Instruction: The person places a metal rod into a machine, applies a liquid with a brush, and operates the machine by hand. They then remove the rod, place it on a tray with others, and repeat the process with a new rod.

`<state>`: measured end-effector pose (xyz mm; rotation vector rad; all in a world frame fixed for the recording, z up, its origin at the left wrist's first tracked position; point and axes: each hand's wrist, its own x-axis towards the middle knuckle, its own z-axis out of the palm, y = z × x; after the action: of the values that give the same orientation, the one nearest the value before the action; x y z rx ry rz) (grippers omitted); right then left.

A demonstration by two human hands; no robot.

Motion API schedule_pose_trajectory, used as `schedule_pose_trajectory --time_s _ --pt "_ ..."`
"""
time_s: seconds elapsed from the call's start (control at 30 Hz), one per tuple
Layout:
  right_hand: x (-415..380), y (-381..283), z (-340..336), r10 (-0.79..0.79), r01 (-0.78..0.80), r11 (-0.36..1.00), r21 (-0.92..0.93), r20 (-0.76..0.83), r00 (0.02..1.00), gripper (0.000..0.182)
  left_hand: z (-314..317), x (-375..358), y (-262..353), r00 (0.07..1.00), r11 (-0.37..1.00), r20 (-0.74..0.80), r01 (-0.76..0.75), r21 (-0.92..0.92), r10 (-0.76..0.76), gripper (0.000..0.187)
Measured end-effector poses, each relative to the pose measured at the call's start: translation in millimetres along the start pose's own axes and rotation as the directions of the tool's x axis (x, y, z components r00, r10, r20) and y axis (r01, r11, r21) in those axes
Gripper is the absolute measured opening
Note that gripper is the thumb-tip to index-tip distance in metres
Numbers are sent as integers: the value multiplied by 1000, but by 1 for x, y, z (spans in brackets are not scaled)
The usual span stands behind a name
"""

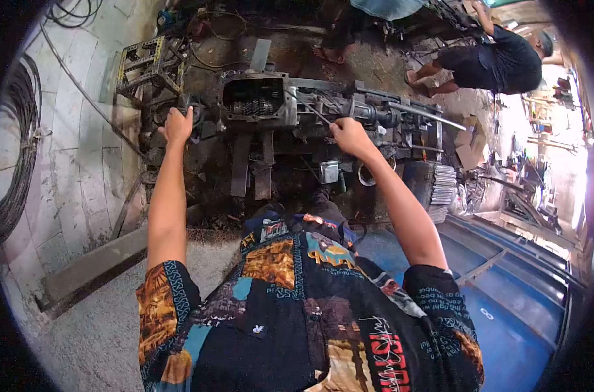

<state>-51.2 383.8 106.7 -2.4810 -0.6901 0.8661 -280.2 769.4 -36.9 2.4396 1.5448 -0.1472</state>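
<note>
Standing over the job, the person leans down toward a greasy gearbox (271, 98) that lies lengthwise on dark, oily ground, its top cover off so a row of gears shows in the opening. At the left end the left hand (178, 125) is closed around some dark part of the housing; the fingers curl over it, but what exactly they grip is lost in shadow and grime. Below the casing two flat metal bars (251, 166) lie side by side on the dirt. Further right, the right hand (350, 136) is clamped on a thin rod-like tool (310, 110) whose tip reaches into the gearbox's mid-section; the fingertips are hidden behind the knuckles. A long shaft (428, 114) sticks out from the right end. Open tiled floor lies to the left, with coiled cable (16, 163) cut off by the frame edge. Another person (499, 59) crouches at the upper right, well apart.
</note>
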Motion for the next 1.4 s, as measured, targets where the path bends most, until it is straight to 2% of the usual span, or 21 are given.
schedule_pose_trajectory --time_s 0.13,0.17,0.2,0.27,0.37,0.47,0.5,0.63,0.7,0.77,0.9,0.97,1.07,1.1,1.13,1.17,1.23,1.27,1.3,1.37,1.4 --pt "-52 43 -12 47 -34 997 74 -170 984 28 -18 -38 9 993 1000 -112 19 -21 -21 57" --pt "-64 55 -9 57 -44 996 78 -177 983 28 -10 -54 7 940 997 -341 -49 -67 24 56" --pt "-76 62 -6 64 -48 996 77 -228 971 28 -5 -71 3 833 988 -551 -124 -96 51 56" --pt "-90 80 6 64 -43 996 80 -296 953 27 -4 -116 20 869 983 -485 -164 -85 103 57" --pt "-97 79 13 80 -73 997 38 -281 956 28 46 -156 24 907 962 -375 -249 -112 191 57" --pt "-89 79 20 98 -101 995 3 -277 956 29 85 -176 26 940 961 -255 -258 -102 225 57" --pt "-88 79 21 94 -107 994 -32 -274 957 29 100 -176 25 961 973 -172 -229 -42 218 58" --pt "-85 81 26 82 -97 995 -29 -319 944 28 126 -176 26 981 981 -37 -193 -6 193 62" --pt "-85 80 27 87 -102 994 -34 -303 949 28 130 -174 29 972 972 -12 -235 -10 234 61" --pt "-83 77 26 91 -104 994 -25 -305 948 28 126 -168 35 966 971 99 -236 -23 237 64" --pt "-75 63 24 111 -131 990 -58 -266 957 29 132 -155 39 958 976 187 -215 -41 219 71" --pt "-70 65 24 123 -147 986 -74 -255 959 29 135 -148 42 930 989 337 -148 -29 149 77" --pt "-55 71 19 77 -121 980 -159 -258 963 30 176 -144 32 939 979 287 -164 -119 192 80" --pt "-50 68 11 260 -258 965 42 -84 962 32 187 -144 30 938 979 288 -166 -120 194 80" --pt "-45 68 6 395 -413 885 214 125 910 36 194 -145 29 956 968 231 -130 -216 180 79" --pt "-40 72 4 398 -416 883 214 127 909 36 200 -147 26 972 946 176 -97 -310 157 79" --pt "-31 78 -1 368 -465 753 466 289 884 44 180 -157 27 976 931 171 -63 -359 132 78" --pt "-27 76 -5 389 -489 699 522 298 872 37 166 -163 30 981 913 164 -30 -407 105 78" --pt "-23 74 -6 389 -492 699 518 301 871 37 155 -168 33 981 913 167 -25 -406 101 78" --pt "-15 72 -7 477 -549 519 655 312 822 19 142 -176 39 985 932 145 -31 -362 89 69" --pt "-11 63 -6 500 -551 527 647 288 817 9 144 -176 39 985 933 148 -29 -360 88 69"
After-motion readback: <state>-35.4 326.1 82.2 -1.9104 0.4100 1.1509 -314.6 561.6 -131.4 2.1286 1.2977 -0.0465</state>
